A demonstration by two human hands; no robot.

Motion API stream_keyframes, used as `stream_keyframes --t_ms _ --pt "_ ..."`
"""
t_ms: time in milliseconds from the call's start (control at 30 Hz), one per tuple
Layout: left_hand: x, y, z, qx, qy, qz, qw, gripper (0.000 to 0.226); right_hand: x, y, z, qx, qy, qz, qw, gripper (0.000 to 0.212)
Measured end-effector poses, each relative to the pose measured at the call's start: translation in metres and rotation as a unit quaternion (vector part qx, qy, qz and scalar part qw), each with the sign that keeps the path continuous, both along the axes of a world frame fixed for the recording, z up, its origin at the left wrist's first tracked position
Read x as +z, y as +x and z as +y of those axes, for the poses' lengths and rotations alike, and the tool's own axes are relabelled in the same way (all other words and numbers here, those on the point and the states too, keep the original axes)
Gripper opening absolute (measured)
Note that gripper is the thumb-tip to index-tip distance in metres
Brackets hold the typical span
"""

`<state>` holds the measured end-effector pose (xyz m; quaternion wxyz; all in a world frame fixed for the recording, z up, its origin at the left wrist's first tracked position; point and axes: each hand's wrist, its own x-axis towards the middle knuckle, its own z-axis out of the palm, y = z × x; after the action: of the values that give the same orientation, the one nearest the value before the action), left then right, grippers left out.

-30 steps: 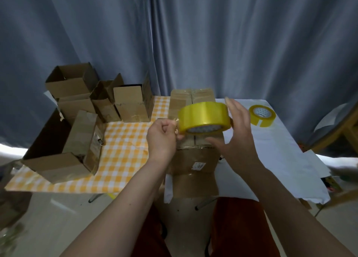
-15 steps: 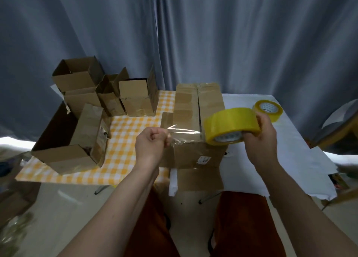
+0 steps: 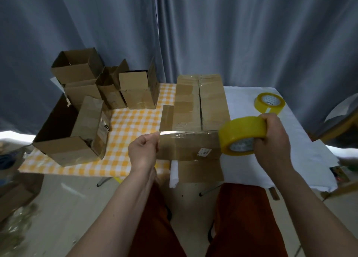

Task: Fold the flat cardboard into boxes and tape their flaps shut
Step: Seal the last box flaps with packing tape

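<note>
My left hand (image 3: 143,152) pinches the free end of the clear tape strip (image 3: 186,135); my right hand (image 3: 275,138) curls round the yellow tape roll (image 3: 242,134). Between them, just beyond my fingers, the cardboard box (image 3: 199,109) lies on the tabletop (image 3: 302,140).

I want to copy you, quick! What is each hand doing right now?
Left hand: closed, pinching the free end of the tape strip.
Right hand: closed around the yellow tape roll.
</note>
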<state>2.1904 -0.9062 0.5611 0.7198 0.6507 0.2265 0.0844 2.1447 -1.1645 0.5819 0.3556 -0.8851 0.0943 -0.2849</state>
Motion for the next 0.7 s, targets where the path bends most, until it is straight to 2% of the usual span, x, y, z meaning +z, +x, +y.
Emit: stream_keyframes --t_ms 67,200,433,533,700 --pt "-0.004 0.0 -0.003 -0.023 0.022 0.0 0.999 0.027 -0.001 0.0 -0.009 -0.019 -0.027 0.017 0.999 0.034" --pt "-0.01 0.01 -0.016 -0.01 0.028 0.01 1.0 0.029 0.005 0.005 -0.008 -0.035 -0.061 0.016 0.997 0.046" --pt "-0.016 0.036 -0.026 0.004 0.085 -0.004 0.996 0.029 0.023 0.019 -0.004 -0.058 -0.118 0.013 0.991 0.053" --pt "-0.023 0.042 -0.024 0.008 0.123 0.006 0.992 0.027 0.029 0.027 0.0 -0.061 -0.152 0.017 0.986 0.049" --pt "-0.038 0.048 -0.023 0.016 0.134 0.033 0.99 0.028 0.032 0.04 0.009 -0.07 -0.217 0.03 0.973 0.046"
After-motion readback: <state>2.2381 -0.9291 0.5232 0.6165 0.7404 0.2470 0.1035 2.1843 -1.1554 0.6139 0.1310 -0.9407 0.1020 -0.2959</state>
